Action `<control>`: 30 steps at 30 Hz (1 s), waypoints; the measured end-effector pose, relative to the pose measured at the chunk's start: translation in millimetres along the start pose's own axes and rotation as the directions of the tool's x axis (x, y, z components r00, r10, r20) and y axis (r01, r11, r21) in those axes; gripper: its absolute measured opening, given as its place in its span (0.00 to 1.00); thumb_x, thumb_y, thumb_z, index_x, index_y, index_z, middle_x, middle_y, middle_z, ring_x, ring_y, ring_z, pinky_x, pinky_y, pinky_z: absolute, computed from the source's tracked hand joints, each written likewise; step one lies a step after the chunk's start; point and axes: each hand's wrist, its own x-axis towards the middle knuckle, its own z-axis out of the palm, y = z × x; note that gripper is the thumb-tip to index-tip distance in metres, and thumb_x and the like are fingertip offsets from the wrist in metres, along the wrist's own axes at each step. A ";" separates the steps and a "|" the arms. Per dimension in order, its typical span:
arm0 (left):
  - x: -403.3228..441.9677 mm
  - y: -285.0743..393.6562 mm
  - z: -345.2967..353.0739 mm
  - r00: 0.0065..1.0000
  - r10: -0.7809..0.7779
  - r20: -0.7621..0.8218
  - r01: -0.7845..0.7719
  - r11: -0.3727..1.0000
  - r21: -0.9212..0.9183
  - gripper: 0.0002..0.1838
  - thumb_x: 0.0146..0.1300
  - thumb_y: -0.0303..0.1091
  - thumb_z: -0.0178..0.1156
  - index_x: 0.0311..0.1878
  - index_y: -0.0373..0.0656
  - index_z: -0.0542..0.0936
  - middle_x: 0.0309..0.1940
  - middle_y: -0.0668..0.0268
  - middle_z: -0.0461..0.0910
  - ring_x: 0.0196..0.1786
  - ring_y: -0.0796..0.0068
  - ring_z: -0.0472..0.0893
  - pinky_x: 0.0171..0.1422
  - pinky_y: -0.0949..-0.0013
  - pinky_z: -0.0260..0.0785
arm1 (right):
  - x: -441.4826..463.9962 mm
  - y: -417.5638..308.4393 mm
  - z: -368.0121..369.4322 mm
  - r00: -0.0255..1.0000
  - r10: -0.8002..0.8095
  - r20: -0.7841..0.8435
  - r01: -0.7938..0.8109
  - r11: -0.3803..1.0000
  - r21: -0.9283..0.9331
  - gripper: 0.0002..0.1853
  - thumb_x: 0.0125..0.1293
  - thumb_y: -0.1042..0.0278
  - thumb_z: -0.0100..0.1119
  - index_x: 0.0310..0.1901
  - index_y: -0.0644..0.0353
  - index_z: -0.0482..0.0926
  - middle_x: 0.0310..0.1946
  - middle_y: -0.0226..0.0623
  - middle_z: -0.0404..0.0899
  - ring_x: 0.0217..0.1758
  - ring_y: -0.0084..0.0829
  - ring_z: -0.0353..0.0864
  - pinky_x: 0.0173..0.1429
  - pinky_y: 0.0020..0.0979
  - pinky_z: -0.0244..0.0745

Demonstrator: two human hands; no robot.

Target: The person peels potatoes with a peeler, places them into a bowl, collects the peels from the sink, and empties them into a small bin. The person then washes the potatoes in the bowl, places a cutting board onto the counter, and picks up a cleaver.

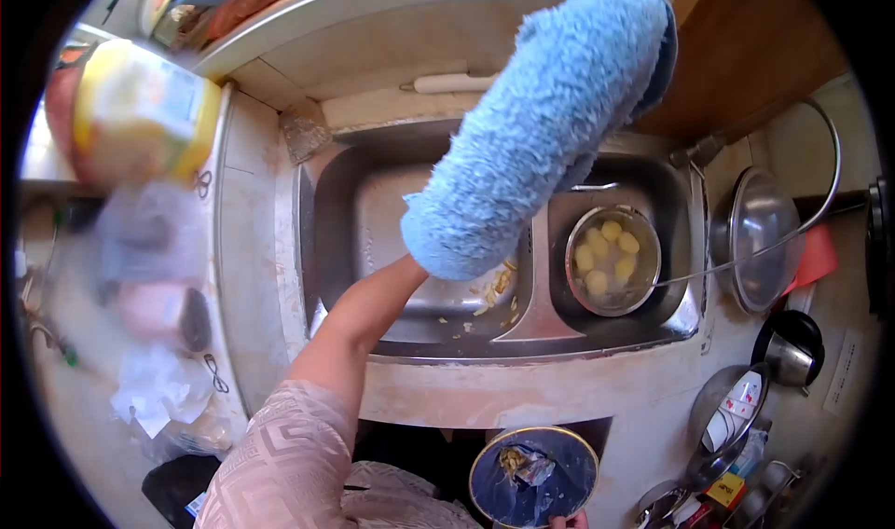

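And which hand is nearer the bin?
Right hand: at the near rim of the bin. The left hand is hidden; its forearm runs into the blue fluffy cover, up over the sink.

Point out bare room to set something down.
Left basin, between its left wall and the forearm; front ledge, between sink and bin.
Crowded: right basin, holding a bowl; right counter, by pans; left counter, by bags.

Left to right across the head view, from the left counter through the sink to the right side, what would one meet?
Blurred pinkish package → crinkled square item → yellowish scraps → round bowl of pale, rounded pieces → domed metal lid or bowl
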 end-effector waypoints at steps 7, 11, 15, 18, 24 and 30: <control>-84.9 63.4 25.9 0.835 0.384 0.395 -0.024 0.742 -0.670 0.27 0.63 0.32 0.43 0.68 0.43 0.63 0.67 0.54 0.63 0.71 0.57 0.59 0.75 0.56 0.44 | 3.9 0.5 -6.0 0.998 -0.062 -0.003 0.062 0.991 -0.116 0.11 0.57 0.78 0.51 0.43 0.65 0.75 0.26 0.31 0.74 0.24 0.22 0.69 0.28 0.27 0.66; -41.8 27.0 27.6 0.994 -0.021 0.111 0.075 0.859 -0.506 0.28 0.57 0.26 0.45 0.65 0.41 0.66 0.63 0.53 0.66 0.68 0.55 0.62 0.73 0.59 0.52 | 2.2 0.6 0.1 1.000 0.013 -0.006 -0.013 0.996 -0.085 0.13 0.57 0.79 0.51 0.46 0.65 0.75 0.27 0.32 0.76 0.23 0.23 0.69 0.27 0.26 0.66; 9.0 23.3 29.1 0.996 0.034 -0.080 -0.059 0.942 -0.329 0.32 0.55 0.26 0.45 0.67 0.40 0.61 0.68 0.51 0.59 0.72 0.50 0.55 0.74 0.51 0.45 | 12.8 16.2 -8.3 0.997 -0.078 -0.013 0.075 0.984 -0.161 0.15 0.57 0.80 0.51 0.47 0.65 0.75 0.28 0.32 0.77 0.23 0.22 0.70 0.28 0.25 0.66; -34.7 36.8 34.4 0.958 0.267 0.103 -0.208 0.895 -0.394 0.32 0.59 0.32 0.43 0.70 0.42 0.56 0.71 0.55 0.54 0.74 0.52 0.50 0.73 0.38 0.36 | 4.4 -5.6 -0.3 0.988 -0.151 0.024 0.152 0.983 -0.101 0.16 0.56 0.80 0.50 0.48 0.65 0.75 0.31 0.33 0.77 0.27 0.23 0.72 0.31 0.25 0.68; -108.3 87.1 4.5 0.769 -0.004 0.639 0.575 0.441 -0.689 0.22 0.69 0.37 0.45 0.64 0.43 0.69 0.54 0.60 0.76 0.57 0.72 0.72 0.61 0.70 0.64 | 8.0 -4.9 2.5 0.987 -0.159 0.028 0.161 0.982 -0.097 0.16 0.55 0.80 0.50 0.47 0.66 0.76 0.34 0.34 0.78 0.32 0.25 0.73 0.36 0.26 0.69; -95.0 135.1 -5.3 0.961 -0.071 0.265 0.240 0.691 -0.682 0.16 0.70 0.42 0.47 0.48 0.40 0.75 0.38 0.57 0.80 0.45 0.66 0.78 0.50 0.67 0.69 | 17.9 24.0 -10.0 0.995 -0.091 0.039 0.091 0.996 -0.017 0.12 0.54 0.76 0.53 0.42 0.64 0.76 0.26 0.30 0.74 0.24 0.21 0.67 0.27 0.23 0.63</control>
